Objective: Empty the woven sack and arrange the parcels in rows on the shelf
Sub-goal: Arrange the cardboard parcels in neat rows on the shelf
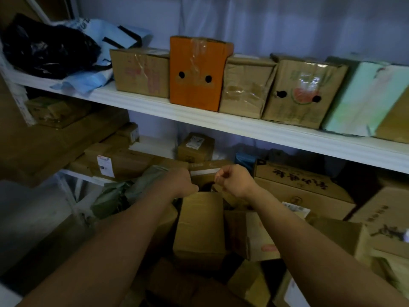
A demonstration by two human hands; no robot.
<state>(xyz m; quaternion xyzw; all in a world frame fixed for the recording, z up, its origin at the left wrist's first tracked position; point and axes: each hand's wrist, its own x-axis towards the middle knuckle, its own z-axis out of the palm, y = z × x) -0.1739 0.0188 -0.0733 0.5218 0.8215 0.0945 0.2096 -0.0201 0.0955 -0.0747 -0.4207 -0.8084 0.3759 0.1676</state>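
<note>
Both my arms reach into the lower shelf level. My left hand (180,182) and my right hand (235,180) have curled fingers and grip the two ends of a brown cardboard parcel (204,173) with a white strip along its top edge. It sits above a heap of cardboard parcels (199,227). On the upper shelf (199,117) a row of boxes stands side by side, among them an orange box (197,74) with two holes. A light blue woven bag (95,47) with black handles lies at the shelf's left end. How far the held parcel rests on the heap is hidden.
A black plastic bag (46,47) lies on the blue bag. Grey-green soft bags (124,191) lie left of my hands. A large printed carton (305,187) stands to the right. Flat cartons (66,138) are stacked on the left, and more boxes crowd the floor.
</note>
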